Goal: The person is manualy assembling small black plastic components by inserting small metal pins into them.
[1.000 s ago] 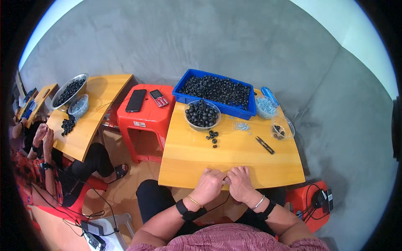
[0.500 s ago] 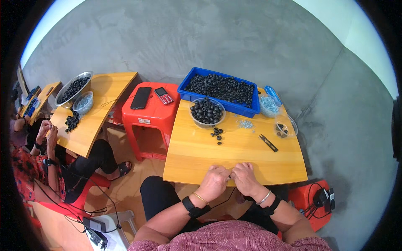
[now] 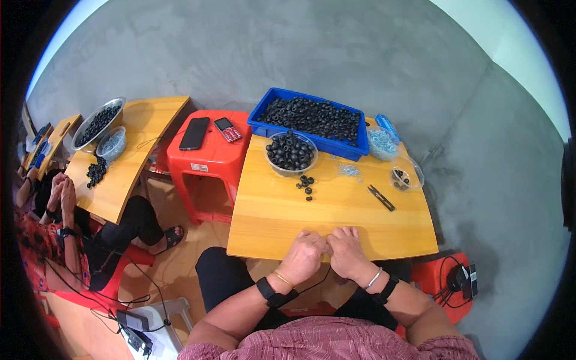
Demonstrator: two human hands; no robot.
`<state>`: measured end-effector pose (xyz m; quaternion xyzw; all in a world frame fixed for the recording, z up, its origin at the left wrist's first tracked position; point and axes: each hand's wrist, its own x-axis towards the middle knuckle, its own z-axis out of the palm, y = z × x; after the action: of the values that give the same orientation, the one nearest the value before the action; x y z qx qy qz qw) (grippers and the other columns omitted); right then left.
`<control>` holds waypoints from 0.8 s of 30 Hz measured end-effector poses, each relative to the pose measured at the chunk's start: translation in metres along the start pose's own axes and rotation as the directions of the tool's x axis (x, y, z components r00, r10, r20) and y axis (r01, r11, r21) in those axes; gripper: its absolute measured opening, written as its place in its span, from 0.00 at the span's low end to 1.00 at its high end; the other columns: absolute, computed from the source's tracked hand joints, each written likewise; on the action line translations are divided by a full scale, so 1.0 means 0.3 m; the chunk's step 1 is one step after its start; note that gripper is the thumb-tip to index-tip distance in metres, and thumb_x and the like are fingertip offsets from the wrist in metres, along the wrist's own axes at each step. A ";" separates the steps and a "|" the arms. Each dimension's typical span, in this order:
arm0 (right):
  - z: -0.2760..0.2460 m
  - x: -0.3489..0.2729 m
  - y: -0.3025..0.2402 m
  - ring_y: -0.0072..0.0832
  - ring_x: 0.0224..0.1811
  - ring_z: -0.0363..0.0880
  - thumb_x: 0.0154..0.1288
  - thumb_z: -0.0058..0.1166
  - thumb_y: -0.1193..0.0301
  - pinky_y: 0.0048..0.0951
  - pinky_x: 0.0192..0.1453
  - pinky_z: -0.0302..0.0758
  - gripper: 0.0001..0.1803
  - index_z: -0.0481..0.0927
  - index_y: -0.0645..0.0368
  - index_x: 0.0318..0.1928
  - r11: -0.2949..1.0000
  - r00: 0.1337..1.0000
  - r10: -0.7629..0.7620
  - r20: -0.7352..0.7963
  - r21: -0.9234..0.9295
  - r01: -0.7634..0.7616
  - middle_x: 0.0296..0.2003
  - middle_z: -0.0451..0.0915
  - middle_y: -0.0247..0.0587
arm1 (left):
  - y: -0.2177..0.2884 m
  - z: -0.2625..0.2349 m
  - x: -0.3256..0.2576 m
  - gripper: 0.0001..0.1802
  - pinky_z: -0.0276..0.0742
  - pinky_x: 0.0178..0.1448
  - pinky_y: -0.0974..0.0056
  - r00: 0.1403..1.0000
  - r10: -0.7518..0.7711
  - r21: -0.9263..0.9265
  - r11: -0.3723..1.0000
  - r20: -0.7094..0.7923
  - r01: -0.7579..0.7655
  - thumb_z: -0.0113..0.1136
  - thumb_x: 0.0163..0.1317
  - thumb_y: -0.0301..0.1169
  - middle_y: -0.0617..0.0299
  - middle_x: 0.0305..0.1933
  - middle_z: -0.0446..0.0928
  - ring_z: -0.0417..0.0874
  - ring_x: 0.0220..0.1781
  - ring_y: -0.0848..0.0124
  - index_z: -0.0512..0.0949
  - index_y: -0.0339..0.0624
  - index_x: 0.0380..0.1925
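Observation:
Above the near edge of the wooden table, my left hand (image 3: 304,252) and my right hand (image 3: 348,251) meet with their fingers curled and pinched together. Whatever they pinch is too small and covered by the fingers to make out. Several loose black ring-shaped pieces (image 3: 306,182) lie farther up the table. Behind them stands a clear round tub (image 3: 290,172) heaped with the same black pieces. A pair of black thread snips (image 3: 381,198) rests to the right, beyond my right hand. Small pale-blue bits (image 3: 348,170) are scattered near the middle.
A blue tray (image 3: 336,147) full of black pieces spans the table's far side. Beside it are a tub of pale-blue bits (image 3: 383,144) and a clear container (image 3: 414,181). Left, a red stool (image 3: 201,153) carries two phones. A co-worker (image 3: 66,240) sits at another table (image 3: 114,195).
The whole view has shifted slightly. My hands stay together at the table edge, fingers slightly rearranged. A dark speck seen between the fingertips before is now hidden.

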<state>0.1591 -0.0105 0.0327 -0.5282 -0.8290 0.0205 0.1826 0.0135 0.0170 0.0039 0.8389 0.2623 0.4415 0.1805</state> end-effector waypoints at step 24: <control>-0.024 0.042 -0.028 0.32 0.29 0.72 0.55 0.49 0.77 0.28 0.34 0.69 0.05 0.68 0.64 0.32 0.767 0.958 0.232 -0.170 0.638 -0.073 0.26 0.71 0.44 | -0.011 -0.038 0.014 0.07 0.73 0.36 0.72 0.714 -0.599 -0.929 -0.167 0.361 0.329 0.51 0.55 0.19 0.57 0.32 0.76 0.75 0.30 0.74 0.75 0.32 0.35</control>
<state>0.1494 -0.0043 0.0450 -0.5020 -0.7008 0.2455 0.4434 0.0052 0.0228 0.0110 0.2736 0.1945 0.4762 0.8127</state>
